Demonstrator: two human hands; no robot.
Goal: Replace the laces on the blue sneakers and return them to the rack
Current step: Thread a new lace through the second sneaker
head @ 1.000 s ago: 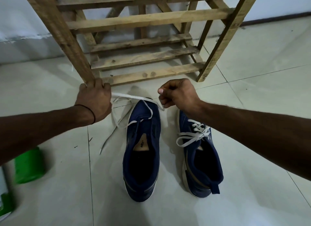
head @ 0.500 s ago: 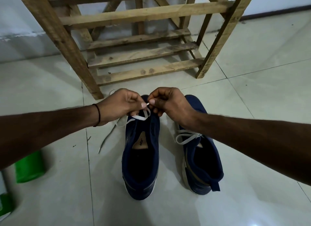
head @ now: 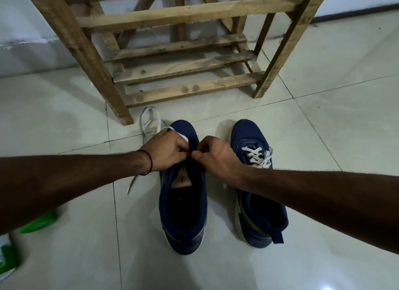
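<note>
Two blue sneakers (head: 183,205), two white laces (head: 148,122), two hands (head: 170,152), one wooden rack (head: 183,11).

Nothing fully legible anywhere. Only one printed mark: a small dark logo on the tan insole patch (head: 181,179) inside the left blue sneaker (head: 183,220), turned sideways and too small to make out as letters or a brand. Blurred green and white package (head: 7,260) at the lower left edge, its print unreadable.
</note>
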